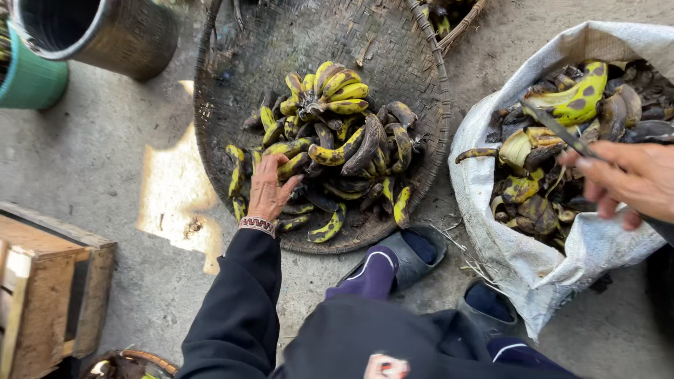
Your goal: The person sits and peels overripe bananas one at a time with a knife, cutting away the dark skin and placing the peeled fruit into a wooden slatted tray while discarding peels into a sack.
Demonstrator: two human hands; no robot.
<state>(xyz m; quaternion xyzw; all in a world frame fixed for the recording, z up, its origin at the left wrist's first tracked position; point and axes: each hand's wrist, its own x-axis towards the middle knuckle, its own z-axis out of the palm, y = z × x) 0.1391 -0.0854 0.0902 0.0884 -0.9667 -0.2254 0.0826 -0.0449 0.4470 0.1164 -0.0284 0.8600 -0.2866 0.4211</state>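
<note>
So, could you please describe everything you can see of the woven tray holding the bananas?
The woven tray is round, shallow and dark, seemingly basketwork with a bound rim, worn and dusty. It lies flat on the concrete floor. Spotted yellow-black bananas are heaped on its near half; the left hand reaches into them.

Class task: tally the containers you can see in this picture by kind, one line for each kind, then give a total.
Woven tray holding spotted bananas: 1
White sack of peels: 1
Dark woven basket: 1
Green bucket: 1
Wooden crate: 1
Total: 5
</note>
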